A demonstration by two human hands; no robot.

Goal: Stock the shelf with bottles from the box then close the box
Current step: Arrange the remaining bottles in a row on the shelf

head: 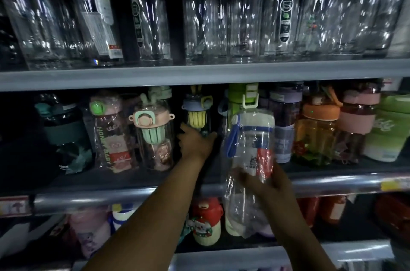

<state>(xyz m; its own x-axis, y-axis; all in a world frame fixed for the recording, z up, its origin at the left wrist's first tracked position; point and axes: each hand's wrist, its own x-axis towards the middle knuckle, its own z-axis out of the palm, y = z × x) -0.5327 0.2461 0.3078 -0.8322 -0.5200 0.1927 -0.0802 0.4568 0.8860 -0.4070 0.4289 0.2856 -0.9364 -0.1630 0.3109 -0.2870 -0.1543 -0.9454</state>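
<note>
The right grip (274,184) clasps the plastic-wrapped bottle (250,137) from below, before the middle shelf (332,184); the left grip (195,144) curls round a yellow-strainer bottle (196,115) standing there.

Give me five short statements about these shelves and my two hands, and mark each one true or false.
1. The right hand holds a clear plastic-wrapped bottle with a blue strap. True.
2. The left hand grips an orange-lidded bottle. False: it grips the clear bottle with a yellow insert.
3. Clear glass bottles with metal caps stand on the top shelf. True.
4. The red-lidded snowman bottle stands on the middle shelf. False: it stands on the shelf below.
5. A cardboard box is in view. False: none shows.
</note>
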